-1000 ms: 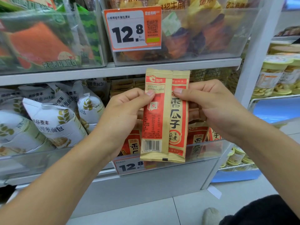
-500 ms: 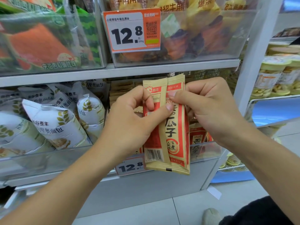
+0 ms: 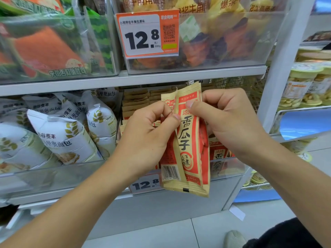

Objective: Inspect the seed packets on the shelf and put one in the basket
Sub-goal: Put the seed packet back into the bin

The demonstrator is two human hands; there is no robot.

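You pinch 2 seed packets (image 3: 186, 140) between both thumbs and curled fingers, left hand (image 3: 145, 138) and right hand (image 3: 231, 122) at their upper halves. Long axis upright, near the shelf bin (image 3: 231, 169). No basket is in view.

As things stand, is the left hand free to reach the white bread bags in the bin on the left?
Probably not yet. The left hand pinches one seed packet beside the packet the right hand holds. The white bread bags sit close by behind the clear bin front, open from above.
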